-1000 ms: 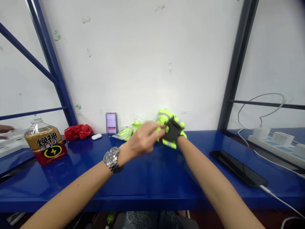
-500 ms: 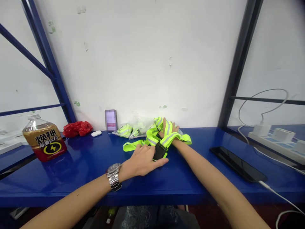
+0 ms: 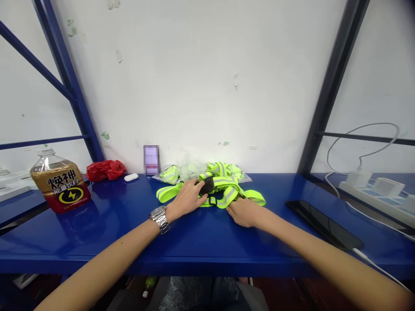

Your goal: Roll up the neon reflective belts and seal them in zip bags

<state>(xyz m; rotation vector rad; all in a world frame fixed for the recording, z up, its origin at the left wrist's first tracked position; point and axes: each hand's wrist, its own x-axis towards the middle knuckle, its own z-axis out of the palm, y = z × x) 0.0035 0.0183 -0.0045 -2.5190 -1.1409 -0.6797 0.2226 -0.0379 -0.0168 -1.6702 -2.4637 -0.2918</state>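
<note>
A tangle of neon yellow-green straps with silvery stripes [image 3: 223, 183] lies on the blue table [image 3: 181, 248]. My left hand [image 3: 188, 198], with a metal watch on its wrist, closes its thumb and fingers on a black buckle [image 3: 207, 185] at the tangle's left part. At the near right edge of the straps, my right hand [image 3: 244, 211] has its fingers curled under a strap loop, and the fingertips are hidden. Behind the straps, clear plastic bags [image 3: 189, 169] with more neon straps rest by the wall.
A large drink bottle [image 3: 61, 181], a red plastic bag [image 3: 105, 170] and a white case [image 3: 131, 177] are on the left. A phone [image 3: 151, 160] leans on the wall. On the right are a black phone [image 3: 324, 223] with a cable and a power strip [image 3: 372, 196].
My right hand has come back toward me from the far side of the straps. My left hand has moved slightly away from me with the buckle. The straps are more spread out.
</note>
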